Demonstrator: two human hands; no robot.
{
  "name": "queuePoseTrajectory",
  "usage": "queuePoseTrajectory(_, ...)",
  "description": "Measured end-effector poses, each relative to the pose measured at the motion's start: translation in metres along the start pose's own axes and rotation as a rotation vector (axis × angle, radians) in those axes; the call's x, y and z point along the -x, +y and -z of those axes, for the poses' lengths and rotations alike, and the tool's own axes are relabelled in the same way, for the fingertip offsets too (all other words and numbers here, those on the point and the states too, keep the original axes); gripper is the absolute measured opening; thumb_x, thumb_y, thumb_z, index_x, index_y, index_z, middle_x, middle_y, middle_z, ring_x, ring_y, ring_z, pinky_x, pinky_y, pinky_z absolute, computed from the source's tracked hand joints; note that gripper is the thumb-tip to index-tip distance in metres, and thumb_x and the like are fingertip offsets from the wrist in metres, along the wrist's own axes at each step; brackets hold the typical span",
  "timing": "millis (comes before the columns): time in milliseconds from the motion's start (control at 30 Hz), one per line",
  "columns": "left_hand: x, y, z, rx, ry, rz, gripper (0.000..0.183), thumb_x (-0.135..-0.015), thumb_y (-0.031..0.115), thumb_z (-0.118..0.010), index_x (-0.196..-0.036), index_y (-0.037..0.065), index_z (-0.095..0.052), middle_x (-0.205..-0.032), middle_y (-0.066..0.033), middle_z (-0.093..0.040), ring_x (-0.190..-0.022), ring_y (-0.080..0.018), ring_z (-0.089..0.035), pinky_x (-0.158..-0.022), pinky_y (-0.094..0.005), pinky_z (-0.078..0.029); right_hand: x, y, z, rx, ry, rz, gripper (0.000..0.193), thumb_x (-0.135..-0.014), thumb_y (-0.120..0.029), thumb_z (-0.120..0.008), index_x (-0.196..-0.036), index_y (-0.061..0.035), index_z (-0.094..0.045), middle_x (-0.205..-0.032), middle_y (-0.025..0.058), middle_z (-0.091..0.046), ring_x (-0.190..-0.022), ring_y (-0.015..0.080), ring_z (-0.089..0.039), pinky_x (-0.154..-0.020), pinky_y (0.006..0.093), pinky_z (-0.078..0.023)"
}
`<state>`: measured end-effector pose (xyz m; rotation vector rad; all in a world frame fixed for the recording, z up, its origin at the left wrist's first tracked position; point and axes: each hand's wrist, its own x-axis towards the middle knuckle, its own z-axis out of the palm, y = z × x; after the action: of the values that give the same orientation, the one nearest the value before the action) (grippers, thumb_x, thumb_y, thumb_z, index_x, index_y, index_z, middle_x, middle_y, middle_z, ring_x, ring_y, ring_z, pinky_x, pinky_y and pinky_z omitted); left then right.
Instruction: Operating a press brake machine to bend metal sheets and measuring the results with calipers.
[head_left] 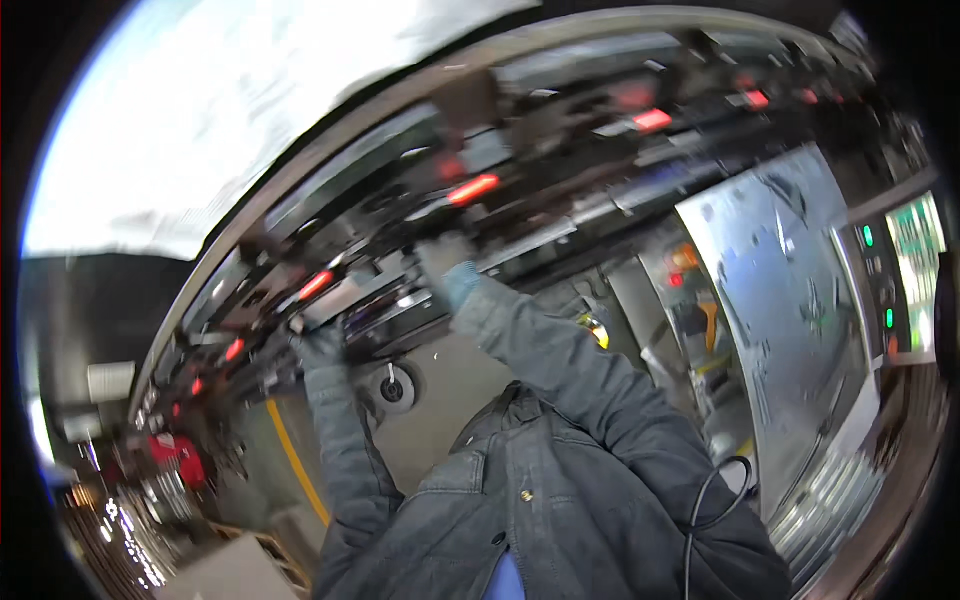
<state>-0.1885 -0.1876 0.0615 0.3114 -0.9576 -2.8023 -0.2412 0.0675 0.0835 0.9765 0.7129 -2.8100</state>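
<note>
Both my arms, in dark grey sleeves, reach up into a long dark machine [590, 225] that curves across the view. A row of red lights shows along it. My left hand [318, 342], in what looks like a grey glove, is at the machine's near edge by a pale flat piece [338, 298]. Farther right, my right hand [443, 257], also grey with a light blue cuff, is up against the machine's dark parts below a red light [473, 189]. Motion smears the fingers of both hands, so I cannot make out whether they hold anything.
A shiny, scratched panel [780, 290] stands at the right beside a unit with green lights [868, 236]. Below the machine are a caster wheel [394, 390] and a yellow floor line [296, 462]. A black cable [692, 530] hangs over my right sleeve. A red object [177, 458] is at lower left.
</note>
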Motion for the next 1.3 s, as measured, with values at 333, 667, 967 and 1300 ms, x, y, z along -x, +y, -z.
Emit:
queuePoseTrajectory(333, 0.001, -0.022, 0.009, 0.175, 0.053, 0.159, 0.054, -0.066, 0.040, -0.063, -0.107, 0.008, -0.048, -0.106, -0.0143, -0.054, -0.095, -0.0332, -0.052, -0.069, -0.0536, -0.048, 0.013, -0.022, 0.007, 0.361, -0.250, -0.159, 0.017, -0.078, -0.011, -0.036, -0.077, 0.0002, -0.049, -0.063, 0.0125, -0.055, -0.041, 0.0122, -0.044, -0.034, 0.0181, -0.031)
queuePoseTrajectory(667, 0.009, -0.027, -0.014, 0.169, 0.090, 0.121, 0.060, -0.067, 0.043, -0.062, -0.113, 0.009, -0.043, -0.109, -0.0148, -0.051, -0.093, -0.0353, -0.053, -0.063, -0.0506, -0.051, 0.015, -0.028, 0.005, 0.440, -0.245, -0.116, 0.016, -0.077, -0.010, -0.037, -0.075, 0.0000, -0.049, -0.061, 0.0118, -0.055, -0.040, 0.0116, -0.042, -0.033, 0.0178, -0.030)
queuePoseTrajectory(967, 0.009, -0.024, -0.011, 0.117, 0.045, 0.116, 0.057, -0.068, 0.042, -0.062, -0.111, 0.009, -0.046, -0.107, -0.0134, -0.053, -0.092, -0.0328, -0.054, -0.063, -0.0497, -0.052, 0.019, -0.030, 0.007, 0.487, -0.218, -0.070, 0.016, -0.076, -0.010, -0.037, -0.074, -0.0002, -0.049, -0.060, 0.0111, -0.054, -0.039, 0.0111, -0.041, -0.033, 0.0176, -0.029)
queuePoseTrajectory(1300, -0.001, -0.036, 0.000, 0.102, 0.119, 0.106, 0.056, -0.069, 0.044, -0.061, -0.111, 0.010, -0.046, -0.104, -0.0119, -0.054, -0.091, -0.0311, -0.055, -0.058, -0.0457, -0.054, 0.020, -0.032, 0.005, 0.529, -0.213, -0.026, 0.016, -0.076, -0.011, -0.038, -0.074, -0.0002, -0.049, -0.060, 0.0107, -0.054, -0.038, 0.0107, -0.041, -0.032, 0.0176, -0.028)
